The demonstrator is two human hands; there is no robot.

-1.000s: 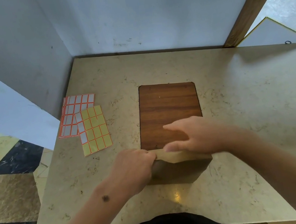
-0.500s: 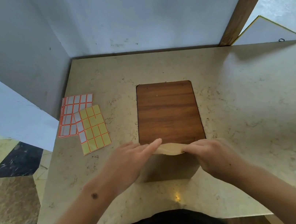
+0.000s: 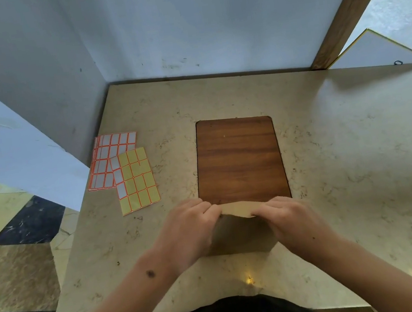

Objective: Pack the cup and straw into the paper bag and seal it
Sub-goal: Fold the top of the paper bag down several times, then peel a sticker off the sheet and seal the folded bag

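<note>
Against the corner of two pale walls: a marble tabletop (image 3: pixel 347 161), seen from above, its near edge at the person's body.
Board: a dark wood board (image 3: pixel 239 159) lies flat at the tabletop's middle, long side running from far to near, corners rounded.
Bag: a brown paper bag (image 3: pixel 240 233) stands just past the near edge, its far side touching or overlapping the board's near end; the top (image 3: pixel 237 210) is folded over into a pale strip. Cup and straw cannot be seen.
Left hand (image 3: pixel 188 234): fingers curled, clamped on the left end of the folded top, knuckles toward the board.
Right hand (image 3: pixel 290 219): fingers curled likewise, clamped on the right end of the fold, level with the other hand, the strip between the two.
White labels (image 3: pixel 112 160): a sheet of white stickers with orange borders, flat near the tabletop's left edge, well apart from the bag.
Yellow labels (image 3: pixel 136 181): a sheet of yellow stickers lies partly over the white sheet's near right corner, nearer the board, some of its left column showing white.
</note>
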